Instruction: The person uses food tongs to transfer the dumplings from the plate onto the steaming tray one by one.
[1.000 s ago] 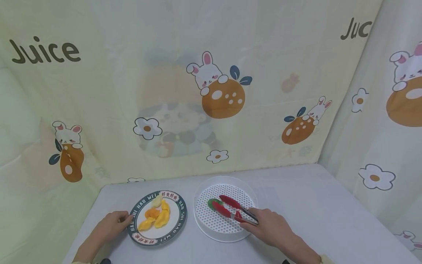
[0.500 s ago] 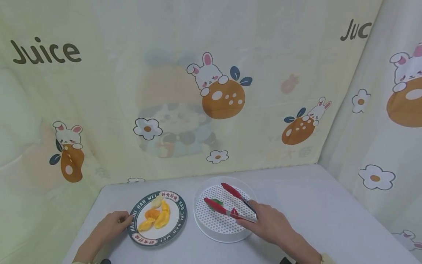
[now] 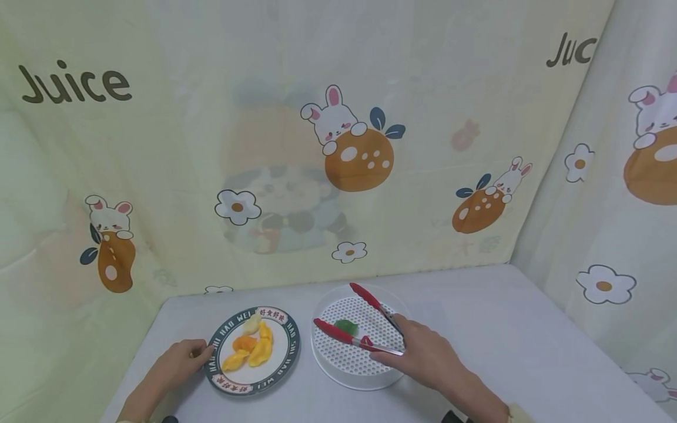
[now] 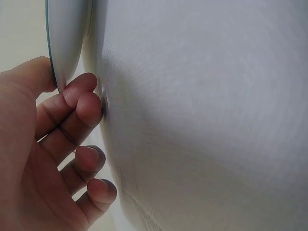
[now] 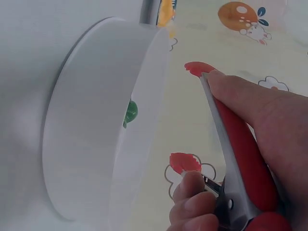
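Note:
My right hand [image 3: 425, 358] holds red-tipped metal tongs [image 3: 334, 331], their arms spread wide above a round white steamer basket [image 3: 370, 361]. Inside the basket lies a green toy-like dumpling [image 3: 346, 326], seen between the two arms from above. In the right wrist view the red tips stand apart beyond the basket's wall [image 5: 91, 125], and the dumpling [image 5: 131, 112] shows just past the rim. At the left, my left hand [image 3: 177, 359] pinches the edge of a green-rimmed plate [image 3: 281, 346], thumb on top and fingers underneath. Several yellow, orange and pale dumplings [image 3: 260, 352] lie on that plate.
A white cloth covers the table [image 3: 465, 317]. Behind it hangs a pale curtain [image 3: 423, 70] printed with rabbits and fruit, which also runs along the right side. The plate and basket stand side by side, with a narrow gap between them.
The tongs' arms have spread further apart, and the tips have shifted up and left, away from the green dumpling. The dumpling stays in the basket. The left hand and plate hold still.

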`<state>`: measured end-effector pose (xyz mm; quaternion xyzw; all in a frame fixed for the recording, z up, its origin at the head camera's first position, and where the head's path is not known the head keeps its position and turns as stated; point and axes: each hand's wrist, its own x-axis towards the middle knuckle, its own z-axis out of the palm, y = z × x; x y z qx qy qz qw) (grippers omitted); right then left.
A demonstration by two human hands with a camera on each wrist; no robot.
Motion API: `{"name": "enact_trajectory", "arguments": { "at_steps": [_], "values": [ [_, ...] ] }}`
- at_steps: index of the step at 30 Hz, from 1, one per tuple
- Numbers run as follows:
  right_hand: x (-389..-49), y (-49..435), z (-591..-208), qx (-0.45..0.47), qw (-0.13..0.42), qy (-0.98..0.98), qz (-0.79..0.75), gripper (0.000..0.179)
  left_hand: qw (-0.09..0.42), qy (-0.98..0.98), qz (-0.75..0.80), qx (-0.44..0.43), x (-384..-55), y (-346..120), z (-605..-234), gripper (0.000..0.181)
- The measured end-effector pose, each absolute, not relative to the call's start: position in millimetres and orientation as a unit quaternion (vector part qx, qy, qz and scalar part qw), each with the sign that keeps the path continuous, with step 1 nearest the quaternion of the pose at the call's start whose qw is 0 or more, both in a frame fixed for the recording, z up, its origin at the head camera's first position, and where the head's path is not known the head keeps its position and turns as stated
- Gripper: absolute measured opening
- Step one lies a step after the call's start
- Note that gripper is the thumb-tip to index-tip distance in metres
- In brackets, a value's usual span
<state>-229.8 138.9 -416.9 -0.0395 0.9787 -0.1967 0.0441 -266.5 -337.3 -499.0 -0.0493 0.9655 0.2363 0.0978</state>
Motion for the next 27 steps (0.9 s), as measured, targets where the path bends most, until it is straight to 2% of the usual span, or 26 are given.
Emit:
{"name": "enact_trajectory", "arguments": {
  "at_steps": [14,27],
  "values": [
    [-226,114,-420,-0.05,0.052,0.975,-0.209,0.099,0.101,0.963,0.243,-0.057,-266,-336,-499,0.028],
    [-227,82,-428,-0.101,0.058,0.968,-0.22,0.092,0.094,0.964,0.243,-0.058,-266,-336,-500,0.027]
  ]
}}
